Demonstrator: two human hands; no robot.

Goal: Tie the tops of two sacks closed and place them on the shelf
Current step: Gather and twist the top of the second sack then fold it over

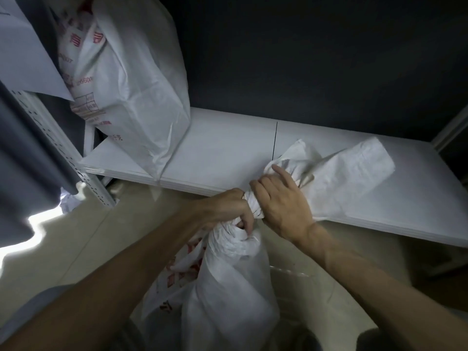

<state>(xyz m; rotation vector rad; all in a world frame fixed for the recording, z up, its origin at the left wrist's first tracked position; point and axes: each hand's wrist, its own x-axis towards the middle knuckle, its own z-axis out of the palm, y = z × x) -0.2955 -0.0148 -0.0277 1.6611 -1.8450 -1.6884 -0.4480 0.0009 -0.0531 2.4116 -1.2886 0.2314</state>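
A white woven sack with red print point(228, 295) stands on the floor in front of the white shelf point(222, 153). Its top is gathered into a twisted neck. My left hand point(228, 211) grips that neck from the left, fingers curled into the bunched fabric. My right hand point(281, 201) wraps the neck from the right, just above the left hand. The sack's loose top flap point(342, 173) spreads out over the shelf board. A second white sack with red print point(131, 89) stands upright on the shelf at the left, leaning against the dark back wall.
A perforated white shelf upright point(76, 163) runs diagonally at the left, with a grey curtain-like cloth point(27, 153) beside it. Another upright point(453, 127) stands at the far right. The floor below is beige. Crumpled white material point(71, 198) lies by the left upright's foot.
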